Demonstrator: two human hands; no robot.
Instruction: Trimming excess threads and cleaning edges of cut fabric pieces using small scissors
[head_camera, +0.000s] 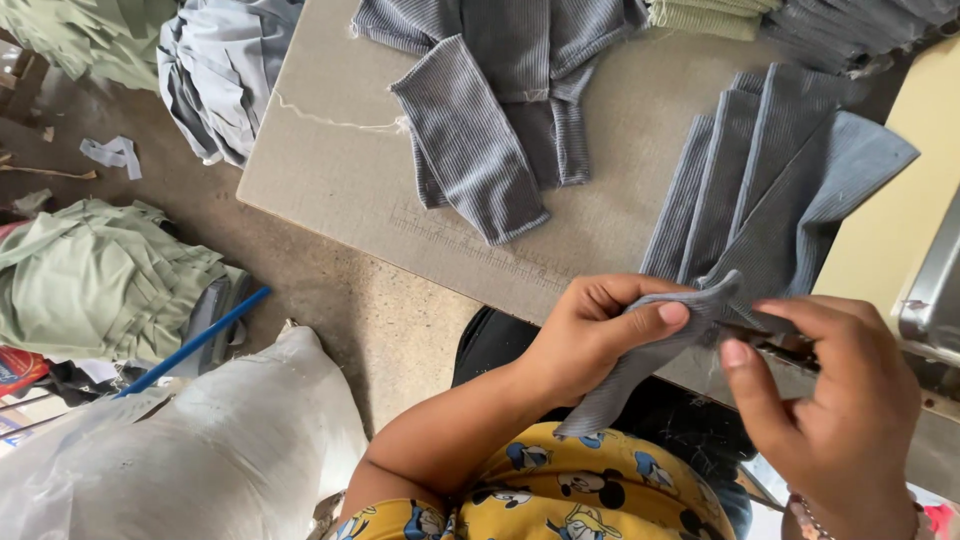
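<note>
Left hand (590, 335) pinching ribbed grey fabric strip (650, 350) taut, fingers closed; right hand (830, 400) gripping small thread snips (785, 345) at its edge for trimming.

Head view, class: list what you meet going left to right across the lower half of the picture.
Green garment heap → blue rod → white sack → left hand pinching a grey ribbed fabric piece → right hand holding a small metal tool.
</note>
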